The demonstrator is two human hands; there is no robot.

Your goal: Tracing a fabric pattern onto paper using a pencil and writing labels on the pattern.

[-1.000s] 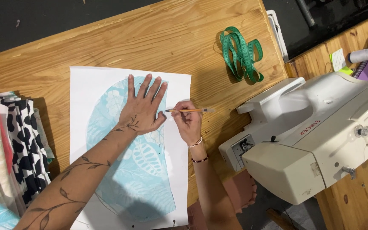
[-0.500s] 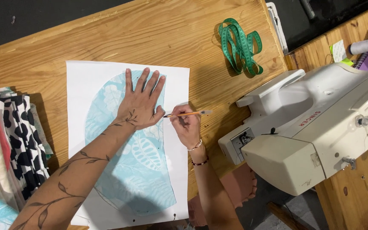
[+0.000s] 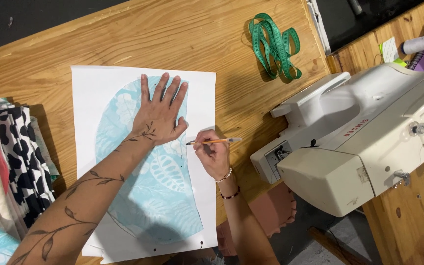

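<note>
Wooden plank tabletop (image 3: 123,34), white paper sheet (image 3: 89,93) as landmark. On sheet: pale blue leaf-print fabric piece (image 3: 158,196), pinned flat under splayed left hand (image 3: 160,115) against slipping. At fabric's right edge: right hand (image 3: 214,154) pinching orange pencil (image 3: 214,142), tip down for tracing.

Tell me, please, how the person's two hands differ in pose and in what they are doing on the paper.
The left hand lies flat, fingers spread, pressing the pale blue leaf-print fabric piece; the right hand is curled around an orange pen. The left holds nothing; the right's pen tip meets the fabric's edge. Both are over the white paper.
</note>
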